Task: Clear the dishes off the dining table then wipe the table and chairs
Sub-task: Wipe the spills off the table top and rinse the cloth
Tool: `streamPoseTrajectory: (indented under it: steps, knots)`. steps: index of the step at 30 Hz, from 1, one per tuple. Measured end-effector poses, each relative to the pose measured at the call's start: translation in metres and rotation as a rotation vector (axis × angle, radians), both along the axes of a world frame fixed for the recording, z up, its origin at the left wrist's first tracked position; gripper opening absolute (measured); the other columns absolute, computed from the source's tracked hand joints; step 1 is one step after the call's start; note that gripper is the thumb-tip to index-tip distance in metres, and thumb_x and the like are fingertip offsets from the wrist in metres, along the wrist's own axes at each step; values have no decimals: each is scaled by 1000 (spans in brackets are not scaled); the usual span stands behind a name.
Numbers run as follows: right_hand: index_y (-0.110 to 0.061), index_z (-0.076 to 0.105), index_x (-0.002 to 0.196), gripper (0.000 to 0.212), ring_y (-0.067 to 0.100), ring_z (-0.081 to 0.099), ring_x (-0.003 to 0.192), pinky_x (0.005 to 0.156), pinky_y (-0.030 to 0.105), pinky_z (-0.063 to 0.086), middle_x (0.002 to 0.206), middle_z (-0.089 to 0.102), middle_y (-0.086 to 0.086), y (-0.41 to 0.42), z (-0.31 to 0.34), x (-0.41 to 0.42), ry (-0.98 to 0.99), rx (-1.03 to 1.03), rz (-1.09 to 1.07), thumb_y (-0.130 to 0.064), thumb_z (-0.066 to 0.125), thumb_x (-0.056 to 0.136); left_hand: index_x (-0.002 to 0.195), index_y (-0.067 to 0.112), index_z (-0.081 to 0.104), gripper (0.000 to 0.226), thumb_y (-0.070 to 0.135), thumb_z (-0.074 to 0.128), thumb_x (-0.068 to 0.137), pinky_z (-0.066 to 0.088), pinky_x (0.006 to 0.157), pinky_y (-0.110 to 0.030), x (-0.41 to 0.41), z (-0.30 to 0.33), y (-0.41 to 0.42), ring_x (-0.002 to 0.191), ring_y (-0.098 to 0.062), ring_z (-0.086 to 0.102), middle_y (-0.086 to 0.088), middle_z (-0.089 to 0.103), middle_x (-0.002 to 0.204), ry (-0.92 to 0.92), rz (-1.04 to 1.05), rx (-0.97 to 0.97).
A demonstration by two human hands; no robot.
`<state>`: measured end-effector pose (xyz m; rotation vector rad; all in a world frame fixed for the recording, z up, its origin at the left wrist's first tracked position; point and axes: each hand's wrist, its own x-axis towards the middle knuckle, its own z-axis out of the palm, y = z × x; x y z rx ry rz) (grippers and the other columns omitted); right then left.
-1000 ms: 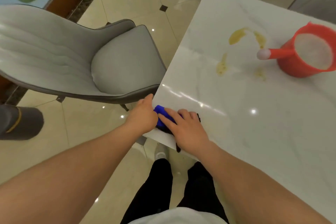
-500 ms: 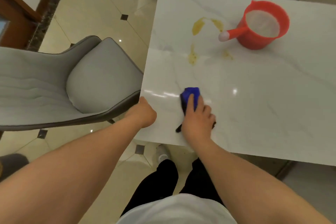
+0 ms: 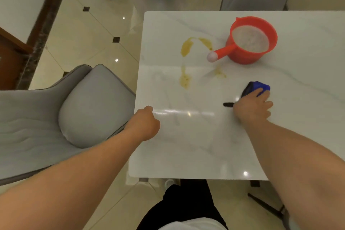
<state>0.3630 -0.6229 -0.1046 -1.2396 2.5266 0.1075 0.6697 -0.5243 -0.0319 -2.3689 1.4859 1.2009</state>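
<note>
- my left hand (image 3: 144, 124) sits at the left edge of the white marble worktop (image 3: 196, 151), low in the middle of the frame, fingers curled into a fist and holding nothing.
- my right hand (image 3: 252, 107), right of centre, presses the blue cloth (image 3: 258, 87) flat on the worktop, fingers curled over it; that grip is on the cloth.
- yellow spill stains (image 3: 185, 50) lie beyond, centre frame.
- a red scoop (image 3: 252, 40) of cloudy water stands upper right.
- a grey chair (image 3: 84, 106) is at left, beside the worktop.
</note>
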Motion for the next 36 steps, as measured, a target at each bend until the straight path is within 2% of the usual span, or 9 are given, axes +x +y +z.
streamPoseTrajectory:
  steps: [2, 6, 9, 11, 16, 20, 23, 27, 36]
  knots:
    - [-11, 10, 161, 78, 41, 38, 126, 96, 50, 39, 167, 7, 9, -15, -2, 29, 56, -36, 120, -25, 48, 94, 156, 17, 33, 56, 18, 46, 101, 40, 86, -27, -10, 4, -21, 126, -28, 54, -8, 43, 153, 29, 1, -80]
    - [-19, 23, 158, 82, 37, 43, 112, 86, 45, 39, 167, 17, 3, -10, -11, 99, 83, -187, 930, -22, 60, 85, 148, 19, 45, 47, 22, 47, 101, 41, 85, -28, -40, 16, -78, 120, -24, 59, -5, 49, 148, 50, -53, -262]
    - [-22, 53, 138, 52, 31, 46, 106, 82, 43, 40, 144, 48, 1, -16, -10, 108, -106, -198, 1280, -17, 62, 87, 149, 21, 43, 49, 32, 47, 102, 47, 90, -34, -74, 23, -131, 121, -23, 58, -3, 50, 146, 61, -133, -341]
    - [-21, 59, 132, 50, 31, 48, 101, 78, 42, 41, 133, 55, 3, -22, -13, 86, -118, -248, 1192, -17, 67, 83, 149, 21, 42, 51, 39, 49, 102, 47, 89, -33, -97, 23, -162, 120, -23, 59, -3, 51, 145, 58, -232, -365]
    - [-23, 27, 157, 84, 33, 46, 110, 84, 42, 44, 163, 24, 4, -40, -11, -30, 51, -116, 667, -26, 66, 83, 116, 18, 56, 43, 55, 56, 94, 43, 63, -32, -151, 17, -225, 83, -22, 61, -4, 64, 103, -15, -418, -314]
    - [-20, 28, 158, 85, 36, 47, 108, 82, 42, 43, 162, 27, 7, -40, -10, -111, 94, -95, 309, -21, 66, 82, 112, 19, 60, 52, 66, 56, 90, 51, 74, -36, -177, 19, -249, 87, -22, 63, -1, 67, 96, -66, -529, -140]
    - [-20, 18, 160, 87, 37, 43, 116, 90, 46, 44, 163, 19, 8, -41, -11, -149, 80, -100, 57, -21, 64, 86, 105, 12, 51, 43, 54, 52, 98, 54, 81, -40, -196, 12, -246, 89, -28, 66, -8, 67, 100, -61, -652, -83]
    - [-19, 16, 160, 86, 37, 41, 118, 94, 47, 43, 164, 17, 9, -34, -10, -154, 49, -116, -11, -21, 62, 88, 105, 6, 50, 36, 41, 53, 99, 59, 81, -48, -209, 2, -235, 79, -33, 72, -16, 69, 97, 34, -600, -37]
    - [-14, 31, 157, 91, 38, 47, 112, 85, 46, 44, 160, 30, 14, 56, -12, -83, 66, -145, 23, -14, 73, 77, 106, 10, 48, 39, 48, 49, 99, 58, 78, -47, -213, 1, -199, 75, -29, 71, -10, 68, 92, 71, -764, -55]
